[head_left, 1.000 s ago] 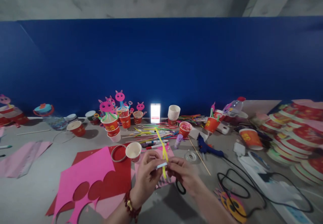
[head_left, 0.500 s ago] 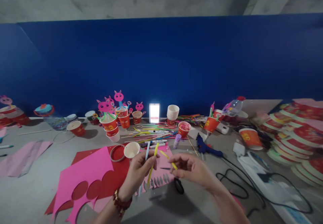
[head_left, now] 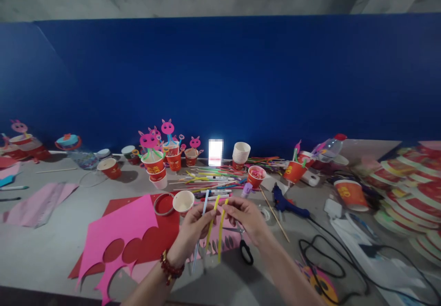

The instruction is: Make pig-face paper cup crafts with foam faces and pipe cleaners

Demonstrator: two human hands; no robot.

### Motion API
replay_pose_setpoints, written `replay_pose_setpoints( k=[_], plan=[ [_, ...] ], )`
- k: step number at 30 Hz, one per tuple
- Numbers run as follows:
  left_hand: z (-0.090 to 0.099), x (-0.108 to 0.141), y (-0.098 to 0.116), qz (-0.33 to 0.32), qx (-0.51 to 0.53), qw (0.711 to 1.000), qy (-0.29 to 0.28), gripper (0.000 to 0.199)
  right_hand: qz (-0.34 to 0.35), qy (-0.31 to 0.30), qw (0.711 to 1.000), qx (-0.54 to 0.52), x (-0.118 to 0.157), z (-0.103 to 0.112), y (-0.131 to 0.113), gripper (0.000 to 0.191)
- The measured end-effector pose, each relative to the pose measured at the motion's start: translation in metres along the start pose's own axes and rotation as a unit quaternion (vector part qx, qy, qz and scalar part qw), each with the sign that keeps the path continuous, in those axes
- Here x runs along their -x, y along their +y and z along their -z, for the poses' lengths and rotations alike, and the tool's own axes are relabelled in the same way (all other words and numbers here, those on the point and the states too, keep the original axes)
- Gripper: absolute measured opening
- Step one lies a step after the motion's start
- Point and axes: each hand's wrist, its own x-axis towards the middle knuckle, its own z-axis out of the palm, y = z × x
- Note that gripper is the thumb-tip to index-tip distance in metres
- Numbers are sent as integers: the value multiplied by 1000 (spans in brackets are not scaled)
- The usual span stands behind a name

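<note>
My left hand [head_left: 196, 225] is closed around a pale blue strip [head_left: 195, 256] and a yellow strip [head_left: 209, 235], which stick out above and below the fingers. Beside it, my right hand [head_left: 246, 216] pinches a second yellow strip [head_left: 220, 244] near its upper end, so that it hangs down nearly upright. The two hands are close together. Under them lies pink paper [head_left: 228, 232] with a row of small grey leaf-like shapes, and scissors [head_left: 245, 252] with black handles rest at its right edge.
Bright pink paper [head_left: 119, 225] with round cutouts lies on red paper at the left. Decorated cups [head_left: 153, 166], a cup stack [head_left: 241, 152] and loose coloured strips [head_left: 210, 178] stand or lie behind. To the right are a blue glue gun [head_left: 287, 204], black cable and stacked red-and-white pieces [head_left: 422, 200].
My right hand has moved left, close to my left hand, and its yellow strip has turned from slanting to nearly upright. The view has shifted slightly.
</note>
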Motion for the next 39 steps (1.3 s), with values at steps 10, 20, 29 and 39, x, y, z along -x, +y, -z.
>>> replay_pose_setpoints(
  k=[10, 20, 29, 39],
  plan=[
    [2, -6, -8, 34, 11, 999, -28, 36, -7, -19, 1000, -6, -14, -1, 7, 32],
    [8, -2, -5, 64, 25, 996, -52, 40, -15, -9, 1000, -22, -18, -1, 11, 32],
    [15, 13, -3, 87, -10, 993, -85, 51, -14, 14, 999, -26, -18, -2, 8, 33],
    [11, 15, -1, 19, 4, 1000, 1, 49, 178, 163, 944, 225, 23, 6, -9, 21]
  ],
)
